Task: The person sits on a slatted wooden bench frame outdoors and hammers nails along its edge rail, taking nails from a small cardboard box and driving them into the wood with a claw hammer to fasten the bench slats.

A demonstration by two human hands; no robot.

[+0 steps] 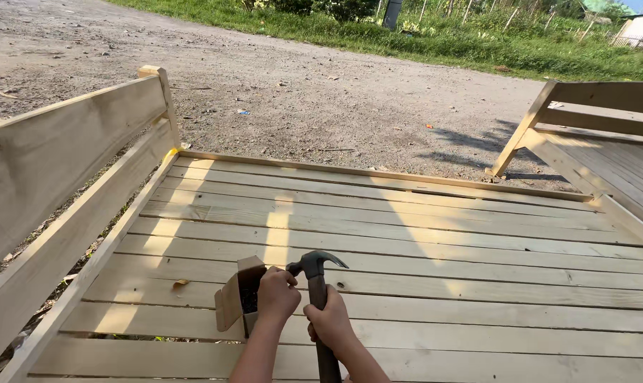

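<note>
My right hand (331, 320) grips the handle of a claw hammer (316, 268), its dark head pointing up over the wooden slats. My left hand (277, 294) rests closed at the open top of a small cardboard box (231, 301) with dark small items inside; whether the fingers hold anything is hidden. The box sits on the slatted wooden platform (407, 241) just left of the hammer.
A raised plank backrest (59, 156) runs along the platform's left side. A second similar wooden frame (605, 135) stands at the right. Beyond lies a gravel dirt road (300, 92) and a grass verge (442, 35). Gaps between slats show the ground.
</note>
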